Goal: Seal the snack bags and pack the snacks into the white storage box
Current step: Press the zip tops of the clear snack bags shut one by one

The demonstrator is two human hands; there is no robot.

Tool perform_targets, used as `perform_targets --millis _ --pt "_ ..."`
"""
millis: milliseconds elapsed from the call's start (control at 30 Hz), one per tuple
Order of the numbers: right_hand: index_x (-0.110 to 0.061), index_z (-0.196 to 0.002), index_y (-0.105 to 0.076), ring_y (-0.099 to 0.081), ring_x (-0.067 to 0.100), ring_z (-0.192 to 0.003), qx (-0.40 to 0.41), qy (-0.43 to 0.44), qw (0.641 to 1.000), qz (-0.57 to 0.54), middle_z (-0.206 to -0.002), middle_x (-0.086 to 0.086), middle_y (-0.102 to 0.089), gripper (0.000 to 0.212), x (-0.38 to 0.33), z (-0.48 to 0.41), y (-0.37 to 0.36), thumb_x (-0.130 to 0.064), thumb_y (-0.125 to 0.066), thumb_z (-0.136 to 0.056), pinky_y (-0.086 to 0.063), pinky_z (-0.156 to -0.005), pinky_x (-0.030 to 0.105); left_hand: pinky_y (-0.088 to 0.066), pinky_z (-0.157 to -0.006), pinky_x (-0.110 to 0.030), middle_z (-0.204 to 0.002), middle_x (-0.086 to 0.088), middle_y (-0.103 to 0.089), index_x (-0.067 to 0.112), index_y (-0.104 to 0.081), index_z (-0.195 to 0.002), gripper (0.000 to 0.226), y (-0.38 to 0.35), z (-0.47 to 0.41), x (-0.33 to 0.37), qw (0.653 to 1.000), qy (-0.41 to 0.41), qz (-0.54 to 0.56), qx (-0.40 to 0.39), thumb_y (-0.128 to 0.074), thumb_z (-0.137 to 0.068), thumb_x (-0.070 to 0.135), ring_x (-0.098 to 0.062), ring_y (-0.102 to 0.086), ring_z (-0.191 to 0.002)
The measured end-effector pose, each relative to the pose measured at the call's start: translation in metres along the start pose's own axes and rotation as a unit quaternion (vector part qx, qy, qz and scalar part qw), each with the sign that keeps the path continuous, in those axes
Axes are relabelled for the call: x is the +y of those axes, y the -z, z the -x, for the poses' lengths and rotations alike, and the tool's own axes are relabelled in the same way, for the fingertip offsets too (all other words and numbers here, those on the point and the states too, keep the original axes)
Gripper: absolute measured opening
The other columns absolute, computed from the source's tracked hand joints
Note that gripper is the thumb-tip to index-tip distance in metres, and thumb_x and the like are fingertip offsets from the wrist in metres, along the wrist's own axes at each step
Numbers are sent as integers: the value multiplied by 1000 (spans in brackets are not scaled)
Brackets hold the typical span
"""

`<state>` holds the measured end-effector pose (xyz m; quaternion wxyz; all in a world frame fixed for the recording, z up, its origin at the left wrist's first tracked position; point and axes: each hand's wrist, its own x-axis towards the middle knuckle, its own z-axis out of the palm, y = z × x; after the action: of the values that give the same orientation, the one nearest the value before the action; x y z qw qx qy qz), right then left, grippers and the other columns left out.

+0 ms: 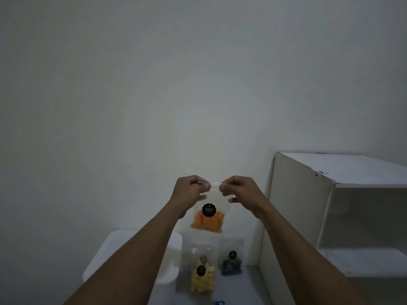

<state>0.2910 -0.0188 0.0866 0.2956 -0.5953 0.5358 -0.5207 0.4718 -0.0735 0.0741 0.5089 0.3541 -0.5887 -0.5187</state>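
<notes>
A clear bag of orange snacks (207, 221) with a round black label hangs in the air in front of the wall. My left hand (190, 191) pinches its top edge at the left corner and my right hand (239, 190) pinches the top edge at the right corner. Below, a bag of yellow snacks (202, 277) and a bag of dark snacks (231, 264) stand on the surface. The white storage box (174, 267) sits at the lower left, partly hidden behind my left forearm.
A white open-fronted shelf unit (308, 208) stands at the right, close beside the dark snack bag. A plain white wall fills the background. A small blue item (219, 302) shows at the bottom edge.
</notes>
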Motion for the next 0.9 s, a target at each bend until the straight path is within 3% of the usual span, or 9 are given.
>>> perform_targets --millis 267,433,633,733,900 --pt "-6 -83 -71 -65 14 -74 8 27 997 66 -85 10 -73 8 0 0 -1 -10 -65 -88 -54 -69 30 -61 -77 -36 -93 -14 -73 1 -72 -96 13 -5 6 -3 999 12 -8 -51 -72 -86 11 -23 -72 -88" --pt "-8 -86 -72 -66 10 -75 -13 23 998 53 -86 6 -74 8 1 1 -5 -14 -67 -87 -56 -68 27 -60 -79 -32 -91 -15 -72 2 -72 -88 5 -5 3 -7 999 -22 -44 -11 -70 -86 6 -22 -68 -86" --pt "-11 -78 -72 -60 13 -69 3 36 996 80 -83 14 -71 9 0 1 -3 -11 -66 -85 -48 -64 30 -61 -80 -37 -94 -13 -72 4 -73 -92 10 -8 5 -6 999 -7 -13 -31 -73 -86 11 -25 -70 -92" --pt "-13 -75 -72 -61 13 -69 4 25 997 69 -78 8 -71 9 2 0 1 -10 -68 -82 -49 -63 30 -61 -81 -41 -88 -13 -67 -2 -69 -90 10 -2 5 -5 1000 -5 5 -16 -71 -87 7 -23 -67 -85" --pt "-11 -81 -72 -62 12 -71 -4 22 998 54 -80 5 -71 6 5 -1 -2 -13 -68 -84 -51 -62 28 -60 -80 -33 -85 -10 -73 0 -73 -85 11 1 0 -7 997 -42 -55 31 -76 -83 10 -21 -69 -79"
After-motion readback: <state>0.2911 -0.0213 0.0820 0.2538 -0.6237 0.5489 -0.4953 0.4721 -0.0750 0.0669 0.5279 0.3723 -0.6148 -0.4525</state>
